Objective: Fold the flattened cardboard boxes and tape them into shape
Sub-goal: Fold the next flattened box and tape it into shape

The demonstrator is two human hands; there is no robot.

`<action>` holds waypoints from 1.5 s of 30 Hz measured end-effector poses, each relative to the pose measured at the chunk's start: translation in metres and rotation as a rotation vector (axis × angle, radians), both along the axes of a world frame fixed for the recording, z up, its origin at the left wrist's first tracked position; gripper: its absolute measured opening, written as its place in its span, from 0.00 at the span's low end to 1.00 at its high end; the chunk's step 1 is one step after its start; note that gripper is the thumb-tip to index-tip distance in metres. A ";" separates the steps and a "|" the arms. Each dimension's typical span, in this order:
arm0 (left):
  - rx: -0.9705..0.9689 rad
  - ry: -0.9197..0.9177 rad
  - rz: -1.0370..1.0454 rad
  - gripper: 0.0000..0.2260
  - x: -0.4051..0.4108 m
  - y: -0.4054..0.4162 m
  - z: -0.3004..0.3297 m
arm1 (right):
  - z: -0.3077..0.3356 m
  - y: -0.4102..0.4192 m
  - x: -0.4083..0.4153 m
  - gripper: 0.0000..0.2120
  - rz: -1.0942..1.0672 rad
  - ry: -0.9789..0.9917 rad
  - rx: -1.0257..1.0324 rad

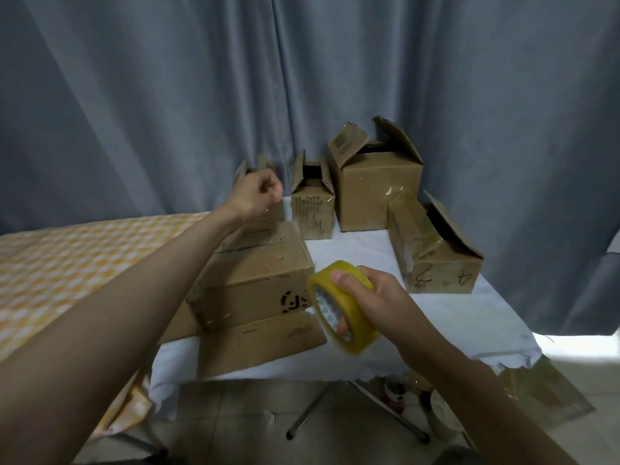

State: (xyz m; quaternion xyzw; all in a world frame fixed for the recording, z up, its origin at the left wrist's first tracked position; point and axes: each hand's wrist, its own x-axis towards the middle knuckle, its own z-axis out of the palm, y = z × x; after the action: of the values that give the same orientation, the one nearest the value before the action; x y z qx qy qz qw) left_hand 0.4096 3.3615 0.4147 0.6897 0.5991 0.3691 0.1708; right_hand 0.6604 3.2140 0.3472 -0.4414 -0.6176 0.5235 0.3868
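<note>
A brown cardboard box stands at the near left of the white-covered table, its top flaps folded shut and a loose flap lying flat in front. My right hand grips a yellowish roll of clear tape just right of the box, thumb on the rim and fingers through the core. My left hand reaches over the box's far edge with thumb and fingers pinched together, seemingly on the pulled-out end of the tape; the clear strip itself barely shows.
Other open-topped boxes stand behind: a small one, a large one, one on its side marked with numbers. A yellow-checked bed is at left, grey curtains behind. Jars and flat cardboard lie on the floor.
</note>
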 end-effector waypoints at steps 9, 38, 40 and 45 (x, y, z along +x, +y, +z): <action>-0.029 0.137 -0.124 0.05 0.020 0.036 -0.021 | -0.012 0.002 -0.013 0.18 0.052 0.087 -0.143; 0.241 0.461 0.047 0.09 0.043 -0.015 -0.036 | -0.016 0.013 -0.020 0.23 0.057 0.069 -0.162; 0.175 0.404 -0.008 0.10 0.048 -0.046 -0.042 | -0.017 0.013 -0.021 0.22 0.049 0.061 -0.154; -0.175 0.361 -0.091 0.25 0.040 -0.085 -0.068 | -0.022 0.011 -0.025 0.20 0.046 0.067 -0.160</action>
State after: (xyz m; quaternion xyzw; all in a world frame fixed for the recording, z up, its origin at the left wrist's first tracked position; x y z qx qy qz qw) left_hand 0.4496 3.2769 0.3468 0.7536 0.6180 0.1778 0.1364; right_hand 0.6349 3.2247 0.3251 -0.4388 -0.5704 0.5944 0.3589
